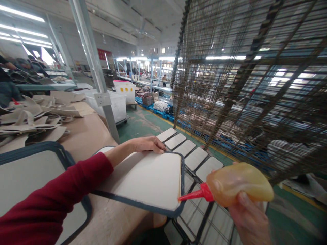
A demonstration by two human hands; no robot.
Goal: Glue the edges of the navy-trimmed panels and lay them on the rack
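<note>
My right hand (249, 217) is wrapped round a soft yellow glue bottle (240, 183). Its red nozzle (192, 195) points left and touches the right edge of a flat white panel with a dark blue border (150, 178). The panel lies on the brown worktable and sticks out over its edge. My left hand (148, 144), in a dark red sleeve, rests flat on the panel's far edge with the fingers stretched out and holds it down.
A second blue-bordered panel (28, 177) lies at the near left of the table (88, 134). Piles of beige cut pieces (33, 115) cover the far left. A wire drying rack (250, 85) stands at the right, its lower shelf holding a row of white panels (195, 158). White bins (116, 103) stand behind a metal post.
</note>
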